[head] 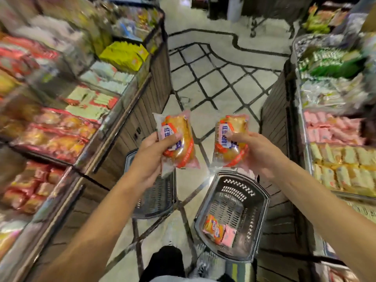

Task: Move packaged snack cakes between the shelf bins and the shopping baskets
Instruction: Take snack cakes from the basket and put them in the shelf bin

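Note:
My left hand (151, 157) grips a packaged snack cake (182, 137), orange and pink with a white label, held over the aisle floor. My right hand (258, 153) grips a second, matching snack cake (231, 139) beside it. Below the left hand a grey shopping basket (160, 200) sits on the floor, mostly hidden by my arm. Below the right hand stands another grey basket (262, 216) with two or three small snack packs (218, 231) lying in its near corner. Shelf bins of similar red-orange cakes (55, 135) line the left side.
Shelf units flank the aisle: left bins (97, 88) with red, white and yellow packs, right bins (335, 155) with green, pink and yellow-white packs. The tiled floor (219, 82) runs ahead between them. My dark trouser leg (164, 263) and a shoe show at the bottom.

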